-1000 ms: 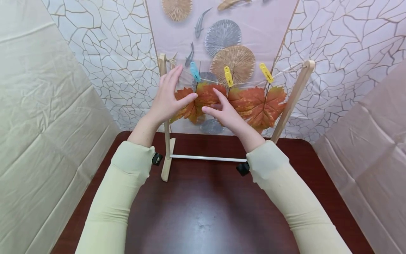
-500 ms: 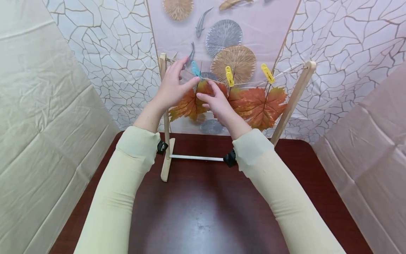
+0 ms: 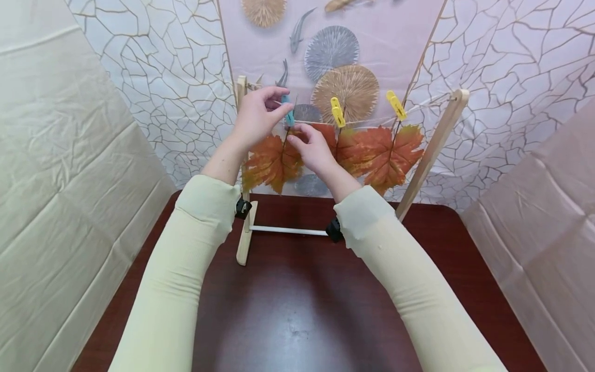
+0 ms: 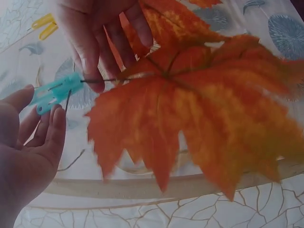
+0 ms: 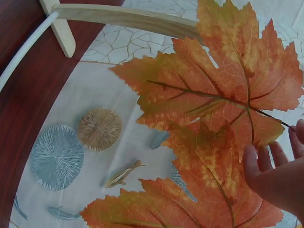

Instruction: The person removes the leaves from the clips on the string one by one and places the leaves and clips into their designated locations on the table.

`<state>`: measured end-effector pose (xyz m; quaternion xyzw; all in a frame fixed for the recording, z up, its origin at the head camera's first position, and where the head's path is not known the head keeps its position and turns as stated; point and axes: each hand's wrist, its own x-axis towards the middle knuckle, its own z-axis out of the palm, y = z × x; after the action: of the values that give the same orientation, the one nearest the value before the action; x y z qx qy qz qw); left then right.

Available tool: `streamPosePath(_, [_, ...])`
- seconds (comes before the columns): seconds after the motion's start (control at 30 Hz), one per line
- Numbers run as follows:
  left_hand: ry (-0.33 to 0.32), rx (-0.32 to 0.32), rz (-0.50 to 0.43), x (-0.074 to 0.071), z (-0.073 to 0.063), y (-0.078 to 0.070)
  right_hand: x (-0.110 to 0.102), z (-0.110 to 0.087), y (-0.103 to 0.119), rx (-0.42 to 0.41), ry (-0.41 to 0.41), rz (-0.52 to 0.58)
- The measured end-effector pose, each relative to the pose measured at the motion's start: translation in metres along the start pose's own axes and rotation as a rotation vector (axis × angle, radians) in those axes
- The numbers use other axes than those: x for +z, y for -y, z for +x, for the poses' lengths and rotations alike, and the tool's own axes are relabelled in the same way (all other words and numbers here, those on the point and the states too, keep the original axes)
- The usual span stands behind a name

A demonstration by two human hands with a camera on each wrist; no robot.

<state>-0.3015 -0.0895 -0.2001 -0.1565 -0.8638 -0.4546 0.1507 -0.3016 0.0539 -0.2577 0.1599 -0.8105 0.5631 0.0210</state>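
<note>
Head view: both hands up at the rope (image 3: 424, 105), close together near the left post (image 3: 241, 89) of a wooden frame. Left hand (image 3: 256, 118) pinches the turquoise clothespin (image 3: 288, 118), thumb on one side, fingers on the other. Right hand (image 3: 315, 151) just below and beside it, thumb and fingertip pinching the dark stem (image 4: 108, 80) of the left maple leaf (image 3: 273, 163). Left wrist view: stem runs up to the clothespin's nose — can't tell if the clip bites on it. Leaf is orange-red with yellow-green patches, hangs below the rope, partly behind the right hand. Next along, a yellow clothespin (image 3: 338, 112) over the middle leaf (image 3: 327, 134), then a second yellow clothespin (image 3: 396, 105) over the right leaf (image 3: 389, 155), near the right post (image 3: 432, 150). Leaves overlap in the right wrist view. White rod (image 3: 288, 230) runs low from the left post's foot (image 3: 245, 240), passing behind the right sleeve (image 3: 367, 212). Frame stands on a dark red-brown desk (image 3: 283, 310) — patterned cloth (image 3: 395, 46) behind.
</note>
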Motion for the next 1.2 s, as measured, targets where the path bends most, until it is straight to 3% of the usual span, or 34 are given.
streamPosePath(0.23, [0.031,-0.018,-0.010,-0.006,-0.001,0.002,0.000,0.001,-0.001,-0.034,-0.070,-0.003])
streamPosePath(0.6, [0.075,0.005,-0.054,-0.010,0.000,0.002,-0.006,0.003,-0.002,-0.008,-0.052,0.000])
streamPosePath(0.97, [0.053,0.013,-0.109,-0.013,-0.005,0.003,-0.005,0.003,0.003,-0.039,-0.099,-0.015])
streamPosePath(1.2, [-0.011,0.003,-0.173,-0.012,-0.007,0.009,-0.004,0.001,0.004,-0.031,-0.097,-0.023])
